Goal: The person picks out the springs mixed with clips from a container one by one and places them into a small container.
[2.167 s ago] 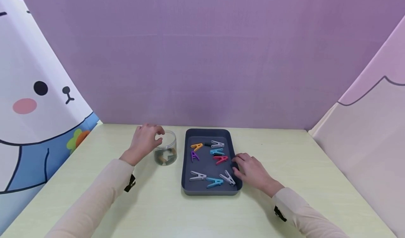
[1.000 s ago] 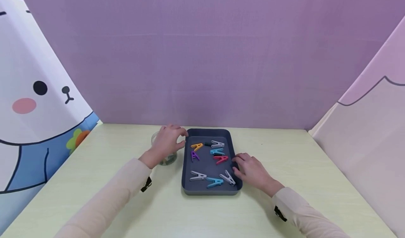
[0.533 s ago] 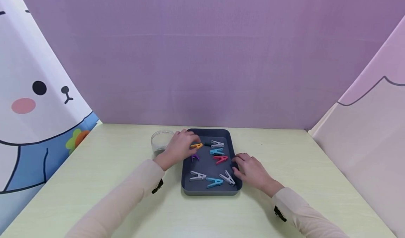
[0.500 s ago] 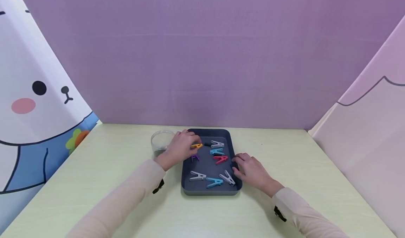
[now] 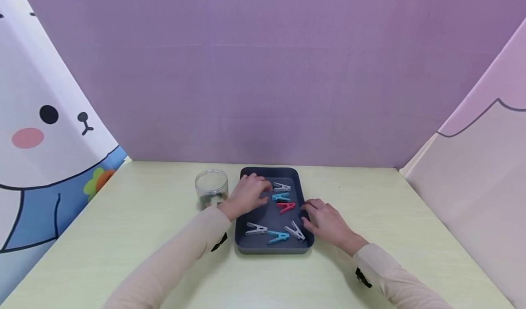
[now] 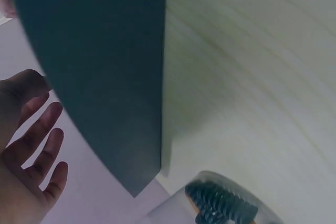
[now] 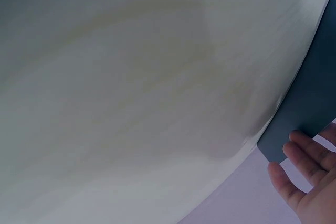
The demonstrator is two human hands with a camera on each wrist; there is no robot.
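In the head view, my left hand (image 5: 249, 192) reaches over the left side of a dark grey tray (image 5: 271, 250), thumb and forefinger apart. Nothing shows between those fingers; the left wrist view shows this hand (image 6: 31, 145) with fingers loosely bent and spread. Close to its fingertips lie a grey clothespin (image 5: 282, 187), a light blue clothespin (image 5: 281, 196) and a red clothespin (image 5: 285, 207). The tray area under the hand is hidden. My right hand (image 5: 328, 222) rests at the tray's right rim, its fingers touching the outer wall in the right wrist view.
A clear round jar (image 5: 211, 188) with dark ribbed things (image 6: 220, 203) in it stands left of the tray. At the tray's near end lie another light blue clothespin (image 5: 278, 237) and two grey ones. A purple cloth (image 5: 263, 71) hangs behind the pale table (image 5: 390, 217).
My left hand has moved right from the jar to above the tray, now covering the yellow and purple clothespins and the black piece seen earlier. The right hand has stayed put.
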